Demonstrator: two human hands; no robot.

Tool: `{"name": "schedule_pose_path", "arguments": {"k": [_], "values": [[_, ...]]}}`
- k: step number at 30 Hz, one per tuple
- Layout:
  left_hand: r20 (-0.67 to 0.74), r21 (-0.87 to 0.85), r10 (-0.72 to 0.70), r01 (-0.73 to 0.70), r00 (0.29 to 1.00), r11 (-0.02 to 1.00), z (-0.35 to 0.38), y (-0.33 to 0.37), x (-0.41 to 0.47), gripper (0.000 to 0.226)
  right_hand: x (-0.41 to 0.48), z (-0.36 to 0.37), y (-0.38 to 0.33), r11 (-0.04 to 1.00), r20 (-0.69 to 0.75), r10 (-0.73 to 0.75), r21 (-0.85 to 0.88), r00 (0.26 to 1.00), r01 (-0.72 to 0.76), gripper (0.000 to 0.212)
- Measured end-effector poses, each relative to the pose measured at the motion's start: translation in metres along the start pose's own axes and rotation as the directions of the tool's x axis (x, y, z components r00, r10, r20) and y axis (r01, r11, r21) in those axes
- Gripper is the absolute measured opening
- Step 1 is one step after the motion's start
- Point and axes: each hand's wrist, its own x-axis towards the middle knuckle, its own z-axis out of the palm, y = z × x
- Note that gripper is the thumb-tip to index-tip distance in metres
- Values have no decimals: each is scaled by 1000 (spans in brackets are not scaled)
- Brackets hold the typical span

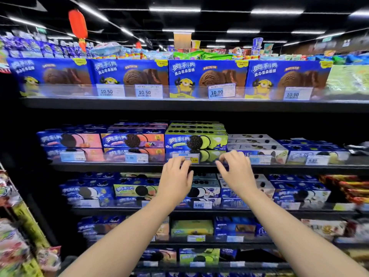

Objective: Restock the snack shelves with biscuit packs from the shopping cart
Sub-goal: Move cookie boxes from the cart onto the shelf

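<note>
Reaching up with left hand (pixel 175 173) and right hand (pixel 236 171) to the front edge of the second shelf (pixel 119 167), fingers loosely bent, clasping nothing. Just behind the fingertips, between the two hands, a stack of green biscuit packs (pixel 196 140) lying flat on that shelf, price tag (pixel 194 159) partly covered by the left fingers. Alongside on the same shelf, purple packs (pixel 132 140) to the left, white packs (pixel 257 146) to the right
</note>
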Motion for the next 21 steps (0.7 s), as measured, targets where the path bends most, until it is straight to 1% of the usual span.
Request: {"name": "schedule_pose_path", "arguments": {"k": [3, 7, 10, 13, 15, 17, 19, 21], "values": [[16, -46, 23, -22, 1000, 999, 5, -5, -32, 22, -33, 13, -16, 997, 12, -71, -21, 997, 71, 13], [109, -61, 8, -1, 994, 998, 23, -19, -100, 22, -98, 45, -41, 996, 130, -91, -10, 987, 93, 12], [196, -77, -21, 37, 980, 996, 39, -34, -166, 21, -160, 80, -57, 997, 304, -70, 15, 950, 69, 14], [306, -77, -66, 94, 950, 993, 55, -51, -242, 15, -228, 122, -70, 998, 481, -52, 43, 875, 35, 16], [421, -68, -101, 142, 902, 987, 65, -62, -296, 17, -274, 152, -78, 996, 576, -48, 84, 816, -1, 16], [551, -52, -138, 198, 823, 979, 75, -71, -351, 22, -323, 183, -86, 994, 689, -33, 96, 724, -46, 19], [670, -4, -186, 254, 719, 967, 86, -76, -406, 24, -376, 214, -91, 987, 781, 7, 94, 624, -129, 25], [747, 59, -258, 326, 612, 944, 102, -81, -459, 25, -431, 245, -94, 974, 852, 48, 77, 522, -215, 32]]}}
